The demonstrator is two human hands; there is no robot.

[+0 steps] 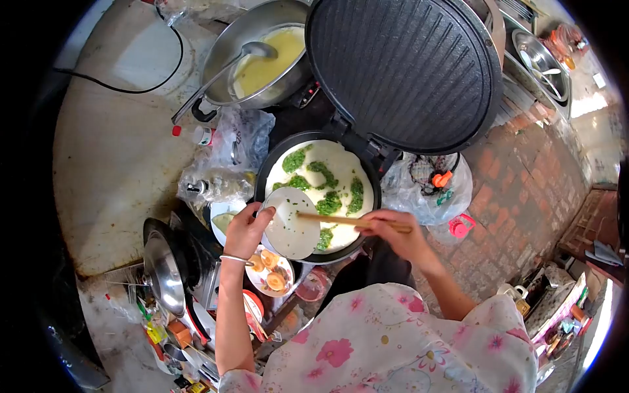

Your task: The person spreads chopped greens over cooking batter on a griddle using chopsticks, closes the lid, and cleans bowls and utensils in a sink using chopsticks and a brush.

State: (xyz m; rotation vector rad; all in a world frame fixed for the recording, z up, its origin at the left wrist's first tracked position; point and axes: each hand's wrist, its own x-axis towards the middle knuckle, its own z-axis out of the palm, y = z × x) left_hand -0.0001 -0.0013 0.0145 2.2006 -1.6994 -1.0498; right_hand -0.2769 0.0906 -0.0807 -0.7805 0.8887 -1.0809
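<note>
Shows, as landmark, a round black pan (262,171), with a hinged, ridged lid (406,72) raised at its far-right side. Contains, inside the pan, a pale layer (347,167) bearing separate patches of chopped green mixture (329,203). Of the two hands, grips a white bowl (288,230) with the left hand (246,232), closed on the rim, thumb uppermost and the other fingers mostly hidden; holds this bowl over the near-left part of the pan, with its inner face visible and flecked with green. Grasps wooden chopsticks (347,221) with the right hand (395,234), closed around the shafts at the near-right edge of the pan, and directs the tips over the bowl's inner face; cannot tell whether in contact with it. Includes, beyond the pan to the left, a metal pot (216,65) of yellow liquid (282,59), with a ladle (219,78) laid across the rim. Includes also, left of the pan, a clear plastic bag (246,134); at its near-left side, a plate (286,264) of orange-brown rounded pieces (276,281); and, to its right, a bag of mixed objects (403,187).
</note>
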